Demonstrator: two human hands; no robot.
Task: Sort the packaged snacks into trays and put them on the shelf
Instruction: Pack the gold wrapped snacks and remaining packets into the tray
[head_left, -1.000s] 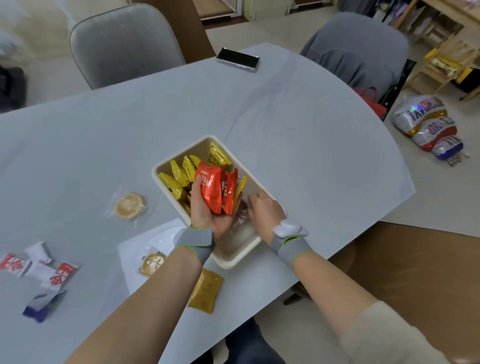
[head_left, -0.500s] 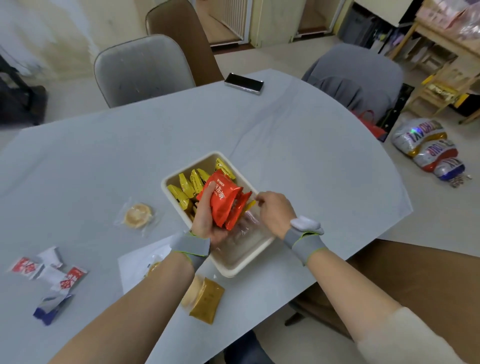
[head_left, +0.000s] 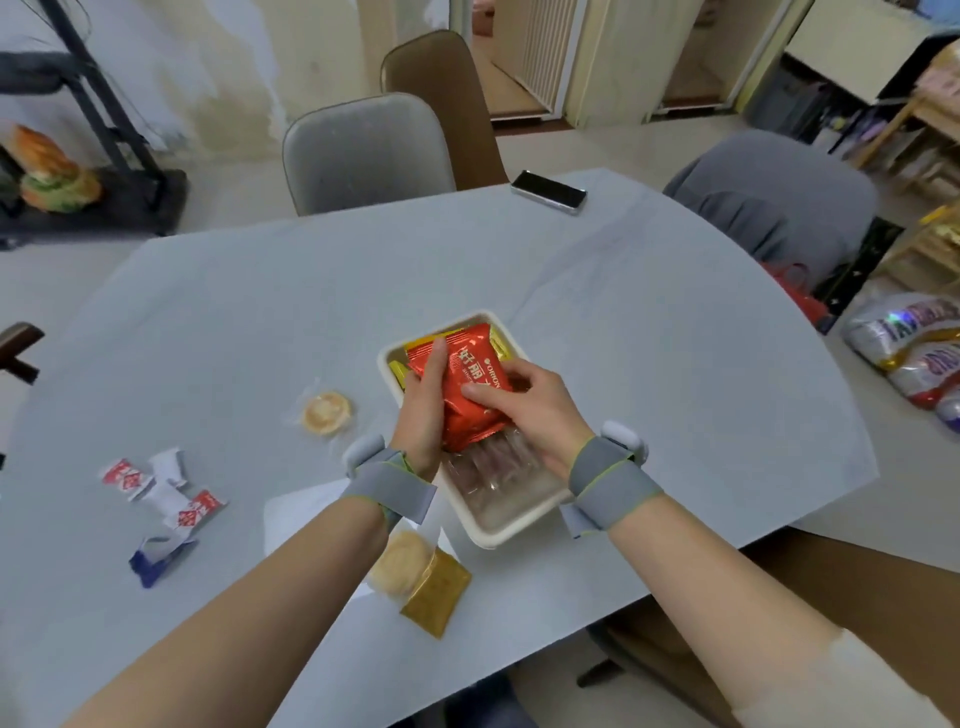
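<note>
The red snack packs (head_left: 464, 384) cover most of the tray (head_left: 498, 530), so only slivers of the yellow packets (head_left: 399, 370) poke out. Whatever's in the clear wrapper (head_left: 493, 467) under them is too blurry to make out.

one tray (head_left: 498, 531), three chairs (head_left: 363, 150), one phone (head_left: 548, 191)

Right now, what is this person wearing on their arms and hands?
Both hands are bare, with no gloves. The left hand and the right hand each have a grey fabric wrist strap edged in yellow-green, with a small rounded white device fixed to it. The forearms are uncovered; a pale cream sleeve shows pushed up on the right arm.
</note>
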